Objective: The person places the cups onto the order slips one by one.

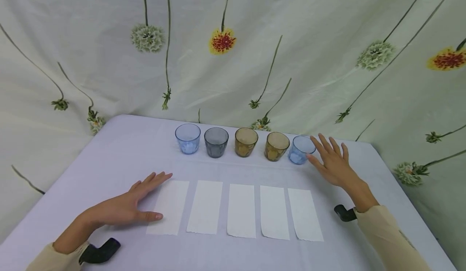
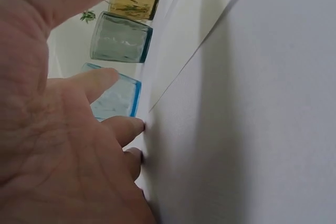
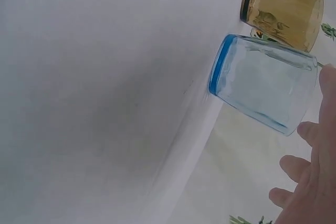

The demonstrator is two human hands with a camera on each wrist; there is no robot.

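Along the far side of the table stand several glasses in a row: a blue glass (image 1: 188,139) at the left end, a grey glass (image 1: 216,142), two amber glasses, one left (image 1: 246,142) and one right (image 1: 276,147), and another blue glass (image 1: 299,151) at the right end. My right hand (image 1: 334,164) is spread beside the right blue glass, thumb and fingertips close to its rim; I cannot tell if they touch it. My left hand (image 1: 125,204), fingers extended, hovers by the leftmost paper slip (image 1: 171,208), its thumb over that slip's left edge.
More white paper slips lie in a row before the glasses, among them a middle slip (image 1: 241,210) and a rightmost slip (image 1: 305,214). White cloth covers the table (image 1: 204,255). A flower-printed curtain (image 1: 196,73) hangs behind it. Black wrist mounts (image 1: 100,250) sit at both sleeves.
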